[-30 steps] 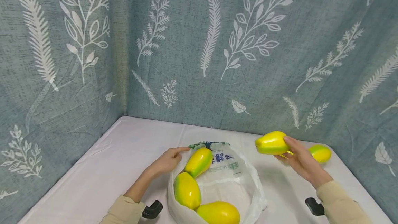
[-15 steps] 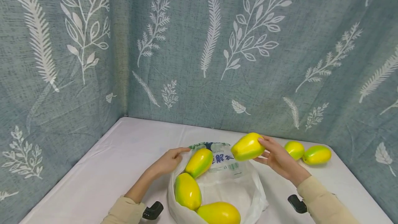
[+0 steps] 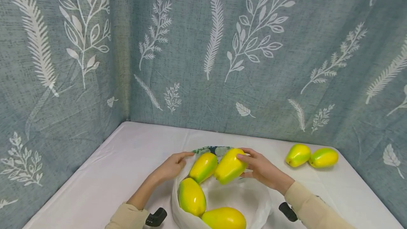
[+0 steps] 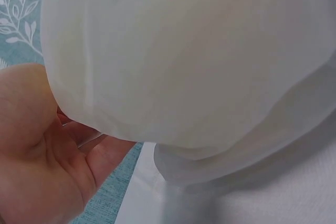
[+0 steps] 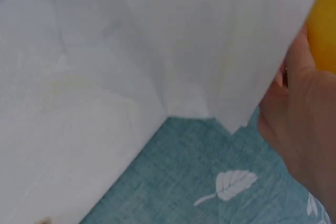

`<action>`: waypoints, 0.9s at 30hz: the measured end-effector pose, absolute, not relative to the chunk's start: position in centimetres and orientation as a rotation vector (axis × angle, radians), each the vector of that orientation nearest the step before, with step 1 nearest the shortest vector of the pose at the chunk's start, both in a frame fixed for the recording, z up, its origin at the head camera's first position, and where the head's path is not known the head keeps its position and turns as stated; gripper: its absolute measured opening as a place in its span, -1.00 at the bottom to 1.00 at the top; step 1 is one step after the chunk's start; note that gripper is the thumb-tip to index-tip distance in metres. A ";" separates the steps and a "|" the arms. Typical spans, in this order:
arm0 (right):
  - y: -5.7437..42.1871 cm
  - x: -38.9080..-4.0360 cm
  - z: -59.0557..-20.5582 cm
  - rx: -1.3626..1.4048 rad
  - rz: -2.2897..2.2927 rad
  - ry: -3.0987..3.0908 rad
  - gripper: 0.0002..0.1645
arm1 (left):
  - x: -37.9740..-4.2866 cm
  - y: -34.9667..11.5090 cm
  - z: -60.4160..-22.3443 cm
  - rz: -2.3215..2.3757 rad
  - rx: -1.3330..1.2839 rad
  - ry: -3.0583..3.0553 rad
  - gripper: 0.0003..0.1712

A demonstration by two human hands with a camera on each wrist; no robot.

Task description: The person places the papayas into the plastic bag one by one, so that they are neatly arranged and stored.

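A white plastic bag (image 3: 264,202) stands with its mouth spread wide. Inside it lie a papaya (image 3: 203,167) at the back left, another papaya (image 3: 192,196) below that, and a third papaya (image 3: 225,218) at the front. My left hand (image 3: 171,167) grips the bag's back left rim; in the left wrist view its fingers go behind the white film (image 4: 184,66). My right hand (image 3: 262,169) holds a yellow-green papaya (image 3: 230,167) over the bag's mouth, close beside the back left one. The right wrist view shows only a yellow edge of this papaya (image 5: 323,30) by the hand.
Two more papayas, one green-yellow papaya (image 3: 298,155) and a neighbouring papaya (image 3: 324,157), lie at the table's back right. The white-covered table (image 3: 95,179) meets patterned blue-green curtains (image 3: 190,45) at its back and sides.
My right hand has carried the papaya leftward from the table's right side to over the bag. The left hand stays at the rim.
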State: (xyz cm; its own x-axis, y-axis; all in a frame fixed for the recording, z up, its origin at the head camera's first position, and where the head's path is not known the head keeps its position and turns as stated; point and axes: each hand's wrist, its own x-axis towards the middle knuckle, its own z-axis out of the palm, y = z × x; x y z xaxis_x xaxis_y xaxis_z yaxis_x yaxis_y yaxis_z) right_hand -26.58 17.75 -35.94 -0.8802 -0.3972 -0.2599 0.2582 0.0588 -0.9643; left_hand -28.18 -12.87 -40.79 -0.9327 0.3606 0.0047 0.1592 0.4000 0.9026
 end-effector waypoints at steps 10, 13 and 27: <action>15.6 -26.7 -37.7 -0.084 -1.701 1.950 -0.14 | -28.2 -12.8 -40.8 1.561 0.462 2.467 -0.56; 15.1 -26.5 -38.0 -0.078 -1.674 1.942 -0.14 | -28.1 -12.7 -40.8 1.563 0.463 2.463 -0.56; 14.0 -26.2 -38.9 -0.011 -1.562 1.980 -0.11 | -28.1 -12.8 -40.9 1.550 0.479 2.475 -0.56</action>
State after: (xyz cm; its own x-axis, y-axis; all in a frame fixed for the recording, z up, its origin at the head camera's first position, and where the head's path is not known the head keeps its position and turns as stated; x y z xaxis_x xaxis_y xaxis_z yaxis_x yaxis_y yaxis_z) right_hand -26.18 14.05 -38.91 -0.8141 -0.3657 -0.4511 0.3534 0.3044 -0.8846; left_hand -28.09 -12.76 -40.90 -0.9314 0.3636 0.0161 0.1733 0.4039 0.8982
